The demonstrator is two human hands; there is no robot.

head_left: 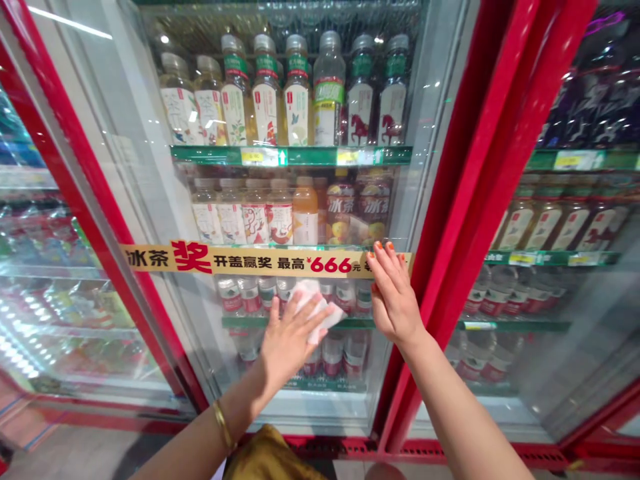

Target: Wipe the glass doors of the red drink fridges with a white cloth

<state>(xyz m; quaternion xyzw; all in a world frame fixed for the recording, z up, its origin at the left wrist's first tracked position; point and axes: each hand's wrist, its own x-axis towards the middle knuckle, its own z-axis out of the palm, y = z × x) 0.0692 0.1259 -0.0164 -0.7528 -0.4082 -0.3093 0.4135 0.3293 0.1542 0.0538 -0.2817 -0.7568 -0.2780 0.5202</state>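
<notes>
Tissue (320, 313) at frame centre, pinned to the glass cooler door (145, 133) under your open, flat left hand (289, 341); your right hand (395, 297) is open, fingertips on the glass, holding nothing.

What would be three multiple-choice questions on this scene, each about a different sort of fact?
1. Where is the white wipe?
A. On the floor
B. Under the left hand, against the glass door
C. On a shelf among the bottles

2. What colour are the fingernails on the right hand?
A. Blue
B. Black
C. Orange

3. How is the right hand set?
A. Open, flat on the glass
B. Clenched round a bottle
C. Hanging down at the person's side

Answers:
1. B: the wipe lies between the left palm and the glass.
2. C: orange polish shows on the fingertips.
3. A: its spread fingers lie on the glass beside the red door frame.
</notes>
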